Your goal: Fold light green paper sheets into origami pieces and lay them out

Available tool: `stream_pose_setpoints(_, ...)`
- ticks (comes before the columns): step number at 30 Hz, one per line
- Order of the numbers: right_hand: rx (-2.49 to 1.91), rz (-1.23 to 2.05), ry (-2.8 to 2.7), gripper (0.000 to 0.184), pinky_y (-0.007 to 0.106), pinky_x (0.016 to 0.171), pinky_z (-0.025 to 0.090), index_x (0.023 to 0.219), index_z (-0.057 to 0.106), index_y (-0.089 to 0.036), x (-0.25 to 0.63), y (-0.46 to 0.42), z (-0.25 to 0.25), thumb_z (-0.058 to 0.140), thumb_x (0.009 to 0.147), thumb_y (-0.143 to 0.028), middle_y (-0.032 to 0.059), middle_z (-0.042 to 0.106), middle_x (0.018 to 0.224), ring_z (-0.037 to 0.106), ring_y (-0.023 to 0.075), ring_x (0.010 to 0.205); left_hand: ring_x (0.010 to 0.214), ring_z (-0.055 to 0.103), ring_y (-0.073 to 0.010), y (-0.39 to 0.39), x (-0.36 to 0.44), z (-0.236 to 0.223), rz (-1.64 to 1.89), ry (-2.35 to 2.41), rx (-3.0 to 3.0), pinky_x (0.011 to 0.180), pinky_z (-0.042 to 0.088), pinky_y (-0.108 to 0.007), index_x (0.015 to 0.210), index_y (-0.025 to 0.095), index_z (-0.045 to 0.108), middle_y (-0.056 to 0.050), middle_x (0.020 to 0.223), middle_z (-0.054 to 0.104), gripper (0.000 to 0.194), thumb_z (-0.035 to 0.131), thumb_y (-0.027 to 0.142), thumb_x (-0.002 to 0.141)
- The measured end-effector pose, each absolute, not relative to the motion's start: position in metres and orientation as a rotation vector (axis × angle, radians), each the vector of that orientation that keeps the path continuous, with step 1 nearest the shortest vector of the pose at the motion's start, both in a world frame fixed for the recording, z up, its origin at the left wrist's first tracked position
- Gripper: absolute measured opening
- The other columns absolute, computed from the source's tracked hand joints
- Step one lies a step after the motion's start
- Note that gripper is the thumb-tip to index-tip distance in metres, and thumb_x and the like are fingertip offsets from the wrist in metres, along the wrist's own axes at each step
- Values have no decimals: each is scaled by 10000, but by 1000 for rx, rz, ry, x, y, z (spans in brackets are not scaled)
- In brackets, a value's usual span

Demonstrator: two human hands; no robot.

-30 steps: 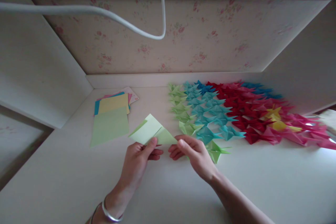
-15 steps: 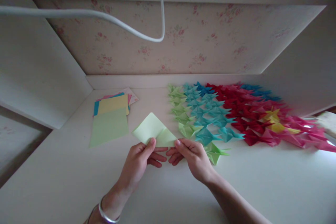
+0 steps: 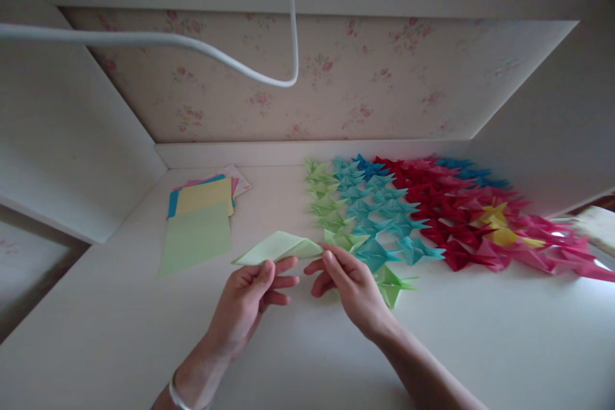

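Note:
A partly folded sheet of light green origami paper (image 3: 278, 246) is held between my two hands, tilted so that it looks narrow from here. My left hand (image 3: 247, 295) pinches its lower edge with thumb and forefinger, the other fingers spread. At the paper's right corner, my right hand (image 3: 353, 285) grips it between thumb and forefinger. Just behind the right hand lies a green folded paper crane (image 3: 393, 285) on the white table. Part of that crane is hidden by the hand.
Rows of folded cranes in green, teal (image 3: 377, 253), red (image 3: 454, 224), pink, blue and yellow (image 3: 497, 224) cover the table's right side. Flat paper sheets, green (image 3: 196, 240) and yellow (image 3: 206, 195) on top, lie at left. A white cable (image 3: 192, 45) hangs before the floral wall panel.
The green paper has tipped from a broad face to a narrow, slanted view. My left hand has shifted slightly left and down along its edge. The right hand keeps its corner.

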State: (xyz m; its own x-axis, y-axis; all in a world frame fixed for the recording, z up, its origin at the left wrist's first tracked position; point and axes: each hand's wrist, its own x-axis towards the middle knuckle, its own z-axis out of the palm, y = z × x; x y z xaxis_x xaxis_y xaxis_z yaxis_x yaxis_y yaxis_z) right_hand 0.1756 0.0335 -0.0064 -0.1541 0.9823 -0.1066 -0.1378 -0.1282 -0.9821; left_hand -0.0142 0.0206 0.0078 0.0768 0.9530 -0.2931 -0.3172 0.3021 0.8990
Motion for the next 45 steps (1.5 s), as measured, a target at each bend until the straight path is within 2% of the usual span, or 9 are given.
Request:
stream_pose_setpoints(3, -1131, 1328, -1097, 515, 233, 460, 458, 1357, 538, -187, 179, 30, -9, 554, 963, -518, 9, 719, 677, 573, 115, 442, 882, 774, -239, 20, -15, 6, 1093, 1186, 981, 652, 632, -262, 1035, 172, 803, -134, 1213, 745, 405, 642, 516, 894)
stream_pose_setpoints(9, -899, 992, -1604, 573, 320, 641, 565, 1505, 379, -275, 185, 18, -10, 570, 966, -247, 55, 782, 938, 671, 160, 606, 784, 782, -202, 17, -18, -11, 985, 1451, 1533, 708, 603, -260, 1330, 238, 646, -57, 993, 816, 407, 601, 253, 925)
stream_pose_setpoints(13, -934, 754, -1742, 309, 276, 599, 544, 1206, 671, -237, 185, 20, -7, 675, 898, -208, 27, 754, 768, 684, 166, 613, 750, 768, -183, 18, -18, -10, 1080, 1448, 1683, 729, 593, -244, 1219, 251, 726, -38, 985, 817, 342, 621, 212, 896)
stream_pose_setpoints(17, -1022, 704, -1693, 68, 265, 555, 515, 927, 739, -218, 184, 25, -6, 684, 902, -251, 16, 720, 670, 663, 164, 581, 649, 755, -183, 19, -18, -2, 1121, 1433, 1649, 646, 587, -232, 1157, 252, 761, -24, 819, 824, 325, 693, 214, 841)
stream_pose_setpoints(22, -1068, 684, -1590, 165, 277, 573, 483, 788, 729, -216, 183, 29, -6, 659, 923, -282, 18, 633, 654, 611, 165, 632, 618, 762, -197, 17, -16, 1, 1186, 1371, 1541, 643, 602, -262, 1082, 245, 790, -36, 807, 825, 268, 722, 242, 824)
stream_pose_setpoints(27, -1057, 1000, -1382, 177, 296, 676, 568, 850, 734, -208, 180, 29, -8, 659, 921, -352, 140, 601, 1289, 609, 273, 1153, 653, 768, -225, 14, -9, 3, 1219, 1396, 1239, 643, 636, -303, 1013, 224, 813, -53, 826, 825, 240, 759, 307, 794)
stream_pose_setpoints(29, -1053, 1086, -1347, 186, 327, 776, 577, 844, 732, -209, 179, 28, -7, 655, 927, -356, 142, 607, 1323, 580, 286, 1234, 687, 772, -232, 14, -8, 4, 1210, 1384, 1173, 641, 640, -299, 985, 210, 821, -58, 823, 824, 233, 762, 325, 791)
stream_pose_setpoints(34, -1012, 1112, -1394, 195, 379, 972, 507, 757, 685, -205, 178, 26, -5, 685, 911, -324, 123, 629, 1336, 646, 266, 1167, 699, 770, -231, 14, -10, 5, 1164, 1341, 1195, 644, 634, -285, 975, 189, 823, -73, 808, 821, 255, 758, 367, 805)
stream_pose_setpoints(45, -1132, 1035, -1328, 305, 326, 819, 507, 639, 642, -199, 171, 24, -7, 669, 906, -345, 128, 695, 1204, 677, 245, 1002, 796, 759, -213, 17, -7, -1, 1083, 1296, 950, 704, 637, -291, 1435, 163, 532, -35, 841, 808, 726, 782, 409, 800)
